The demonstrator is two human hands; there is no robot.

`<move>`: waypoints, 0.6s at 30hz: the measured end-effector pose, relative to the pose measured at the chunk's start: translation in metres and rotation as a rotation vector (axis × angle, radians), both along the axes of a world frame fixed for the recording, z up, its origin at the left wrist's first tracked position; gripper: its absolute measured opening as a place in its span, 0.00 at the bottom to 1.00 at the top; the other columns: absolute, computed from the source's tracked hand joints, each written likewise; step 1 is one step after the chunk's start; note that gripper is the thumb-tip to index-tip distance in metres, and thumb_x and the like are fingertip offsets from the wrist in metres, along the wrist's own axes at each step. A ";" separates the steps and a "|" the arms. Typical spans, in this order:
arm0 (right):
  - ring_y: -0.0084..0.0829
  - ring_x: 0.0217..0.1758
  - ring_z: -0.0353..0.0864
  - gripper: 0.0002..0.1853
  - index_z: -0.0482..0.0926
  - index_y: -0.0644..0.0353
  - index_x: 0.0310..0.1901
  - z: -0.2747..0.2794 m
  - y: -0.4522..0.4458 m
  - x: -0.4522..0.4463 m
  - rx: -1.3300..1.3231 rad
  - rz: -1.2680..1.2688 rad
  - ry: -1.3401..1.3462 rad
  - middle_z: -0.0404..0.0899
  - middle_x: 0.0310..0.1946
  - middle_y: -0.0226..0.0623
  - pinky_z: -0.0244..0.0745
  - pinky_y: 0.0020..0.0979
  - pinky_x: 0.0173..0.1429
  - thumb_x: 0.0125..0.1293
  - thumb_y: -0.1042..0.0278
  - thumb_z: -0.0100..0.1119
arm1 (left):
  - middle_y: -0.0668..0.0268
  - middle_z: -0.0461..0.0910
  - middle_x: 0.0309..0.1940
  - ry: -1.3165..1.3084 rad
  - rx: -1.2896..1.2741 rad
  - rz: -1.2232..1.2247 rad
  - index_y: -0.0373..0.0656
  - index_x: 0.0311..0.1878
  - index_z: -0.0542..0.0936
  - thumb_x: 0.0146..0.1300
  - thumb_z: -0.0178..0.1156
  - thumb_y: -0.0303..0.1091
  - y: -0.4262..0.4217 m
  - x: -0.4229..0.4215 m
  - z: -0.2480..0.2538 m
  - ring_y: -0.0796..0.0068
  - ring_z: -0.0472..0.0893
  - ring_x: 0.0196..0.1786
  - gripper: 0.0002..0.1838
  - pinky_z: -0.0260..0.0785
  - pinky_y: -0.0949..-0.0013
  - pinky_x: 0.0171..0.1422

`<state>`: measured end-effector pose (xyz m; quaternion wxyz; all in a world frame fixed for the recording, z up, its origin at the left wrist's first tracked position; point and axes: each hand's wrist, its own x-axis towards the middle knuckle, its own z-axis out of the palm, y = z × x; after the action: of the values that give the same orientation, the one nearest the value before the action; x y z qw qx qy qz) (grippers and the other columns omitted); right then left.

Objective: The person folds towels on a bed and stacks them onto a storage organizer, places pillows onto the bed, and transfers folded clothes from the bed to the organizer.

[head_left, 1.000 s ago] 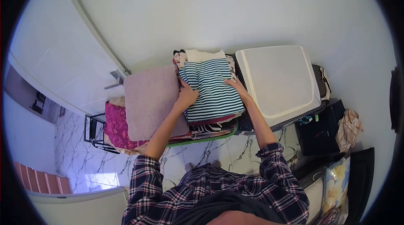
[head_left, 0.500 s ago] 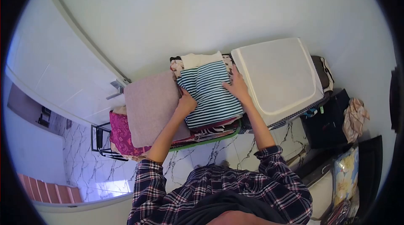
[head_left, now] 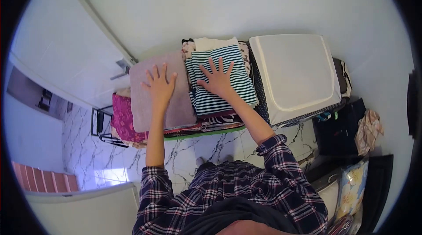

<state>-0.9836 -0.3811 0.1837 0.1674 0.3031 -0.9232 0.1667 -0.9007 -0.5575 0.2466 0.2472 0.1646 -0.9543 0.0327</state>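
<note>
My left hand [head_left: 160,84] lies flat with spread fingers on a folded mauve cloth [head_left: 143,109], which looks like a towel or blanket. On a dark-and-white striped folded garment [head_left: 220,103] rests my right hand [head_left: 217,78], its fingers also spread. The striped garment tops a pile of folded clothes, with a cream cloth [head_left: 215,43] showing at its far end. Under both piles runs the green edge [head_left: 204,132] of what looks like an open suitcase. A magenta patterned cloth [head_left: 122,114] sticks out at the left.
To the right stands a pale mesh-topped suitcase half [head_left: 301,70]. A black frame stand [head_left: 100,123] and a white door with a handle [head_left: 121,70] are at the left. Right of the suitcase are a dark box [head_left: 334,134], a crumpled peach cloth [head_left: 370,129] and a floral pillow [head_left: 353,189].
My left hand has moved from the striped garment's left edge onto the mauve cloth. My right hand has shifted left from the garment's right edge to its middle, fingers now spread.
</note>
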 end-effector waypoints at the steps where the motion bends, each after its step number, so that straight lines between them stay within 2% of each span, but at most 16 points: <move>1: 0.53 0.67 0.36 0.30 0.59 0.36 0.59 0.001 -0.004 -0.005 -0.017 0.006 0.027 0.46 0.65 0.39 0.24 0.70 0.55 0.55 0.37 0.40 | 0.62 0.54 0.62 -0.033 0.086 0.067 0.61 0.62 0.56 0.55 0.44 0.56 -0.015 -0.002 -0.015 0.50 0.49 0.65 0.31 0.39 0.36 0.59; 2: 0.53 0.67 0.37 0.29 0.58 0.35 0.60 0.003 -0.008 -0.006 -0.031 0.014 0.054 0.46 0.65 0.38 0.24 0.70 0.55 0.57 0.37 0.39 | 0.64 0.49 0.65 -0.066 0.175 0.134 0.65 0.63 0.55 0.54 0.42 0.62 -0.024 -0.002 -0.020 0.48 0.43 0.67 0.32 0.31 0.31 0.58; 4: 0.54 0.66 0.39 0.29 0.55 0.32 0.61 0.000 -0.013 -0.007 -0.036 0.005 0.102 0.46 0.65 0.33 0.27 0.71 0.54 0.57 0.39 0.39 | 0.65 0.48 0.65 -0.080 0.251 0.145 0.66 0.63 0.54 0.54 0.41 0.63 -0.044 -0.010 -0.025 0.48 0.43 0.66 0.33 0.31 0.30 0.57; 6: 0.53 0.66 0.42 0.28 0.58 0.33 0.60 -0.005 -0.015 -0.006 -0.022 0.020 0.168 0.50 0.63 0.35 0.26 0.70 0.55 0.56 0.39 0.41 | 0.65 0.47 0.66 -0.101 0.340 0.176 0.67 0.63 0.52 0.54 0.40 0.65 -0.058 -0.012 -0.031 0.47 0.44 0.66 0.34 0.31 0.28 0.56; 9: 0.54 0.66 0.39 0.28 0.58 0.35 0.60 -0.005 -0.019 -0.004 0.052 0.037 0.165 0.50 0.63 0.36 0.23 0.70 0.56 0.57 0.39 0.40 | 0.65 0.47 0.66 -0.090 0.381 0.156 0.66 0.63 0.53 0.53 0.40 0.65 -0.060 -0.012 -0.028 0.46 0.44 0.66 0.34 0.32 0.29 0.56; 14: 0.55 0.66 0.37 0.29 0.58 0.36 0.60 -0.008 -0.028 0.000 0.095 0.057 0.167 0.49 0.64 0.37 0.20 0.69 0.55 0.58 0.39 0.39 | 0.64 0.50 0.65 0.041 0.137 0.188 0.65 0.63 0.54 0.54 0.39 0.64 -0.040 -0.009 -0.036 0.46 0.47 0.65 0.33 0.33 0.28 0.55; 16: 0.56 0.67 0.34 0.31 0.52 0.34 0.62 -0.012 -0.027 0.000 0.172 0.027 0.172 0.45 0.65 0.37 0.21 0.70 0.55 0.58 0.36 0.33 | 0.63 0.50 0.64 0.064 0.116 0.198 0.64 0.63 0.54 0.55 0.39 0.63 -0.039 -0.008 -0.041 0.47 0.48 0.65 0.33 0.34 0.28 0.55; 18: 0.56 0.67 0.35 0.31 0.55 0.37 0.62 -0.014 -0.026 0.000 0.132 0.037 0.190 0.45 0.65 0.38 0.20 0.68 0.56 0.57 0.36 0.36 | 0.63 0.51 0.64 0.098 0.088 0.199 0.64 0.63 0.54 0.55 0.39 0.63 -0.037 -0.006 -0.044 0.47 0.48 0.65 0.32 0.34 0.28 0.55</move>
<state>-0.9841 -0.4071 0.1700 0.2307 0.3449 -0.9064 0.0793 -0.9068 -0.5946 0.2027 0.2818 0.2704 -0.9206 0.0072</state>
